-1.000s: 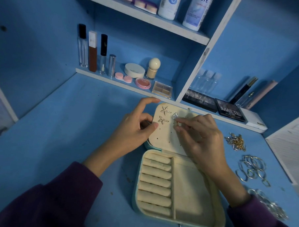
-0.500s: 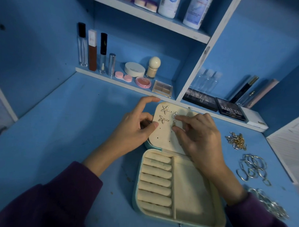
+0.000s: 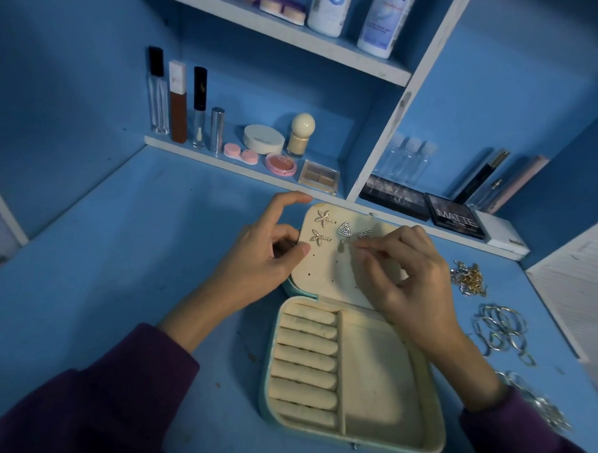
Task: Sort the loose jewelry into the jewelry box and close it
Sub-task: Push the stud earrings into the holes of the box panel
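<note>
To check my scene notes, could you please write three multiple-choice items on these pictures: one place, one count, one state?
1. The silver hoops lie: A) inside the jewelry box; B) on the table right of it; C) on the shelf.
2. Starfish earrings pinned on the lid: A) one; B) two; C) four.
3. The jewelry box is: A) open; B) closed; C) upside down.
Answers: 1 B, they lie loose on the table beside the box; 2 B, two sit at the lid's left; 3 A, its compartments show.
</note>
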Available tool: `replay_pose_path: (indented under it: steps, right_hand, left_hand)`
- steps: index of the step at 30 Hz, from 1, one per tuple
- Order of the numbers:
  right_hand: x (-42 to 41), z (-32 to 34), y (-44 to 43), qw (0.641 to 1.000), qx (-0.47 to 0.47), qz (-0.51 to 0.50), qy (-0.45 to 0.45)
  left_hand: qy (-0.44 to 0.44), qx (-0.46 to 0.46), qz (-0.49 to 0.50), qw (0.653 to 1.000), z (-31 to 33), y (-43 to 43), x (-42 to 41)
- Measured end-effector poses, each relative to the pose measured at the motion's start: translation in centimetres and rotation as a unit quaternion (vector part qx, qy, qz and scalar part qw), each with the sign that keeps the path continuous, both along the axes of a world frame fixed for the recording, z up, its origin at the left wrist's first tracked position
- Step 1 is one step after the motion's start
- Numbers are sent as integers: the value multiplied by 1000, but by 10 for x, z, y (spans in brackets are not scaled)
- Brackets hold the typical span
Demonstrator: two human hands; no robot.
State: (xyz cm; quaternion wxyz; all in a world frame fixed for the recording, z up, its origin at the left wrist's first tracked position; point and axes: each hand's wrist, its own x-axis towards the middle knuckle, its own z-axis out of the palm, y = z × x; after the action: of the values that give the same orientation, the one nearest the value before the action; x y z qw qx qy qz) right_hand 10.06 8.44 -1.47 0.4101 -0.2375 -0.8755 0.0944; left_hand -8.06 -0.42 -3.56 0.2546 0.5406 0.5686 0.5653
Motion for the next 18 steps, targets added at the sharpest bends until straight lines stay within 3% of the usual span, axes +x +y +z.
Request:
replay_pose_path:
  steps: [9, 13, 18]
  right_hand:
    - [52, 22, 32, 985, -151, -88, 4]
    - [78, 24, 51, 965, -215, -122, -92]
    - [94, 11, 62, 950, -198, -132, -205]
  left_hand:
    - [-8, -11, 3, 1000, 2, -1, 1]
    - [-7, -14, 3, 1000, 1, 0, 1]
    - [-10, -11, 5, 1000, -1, 1, 1]
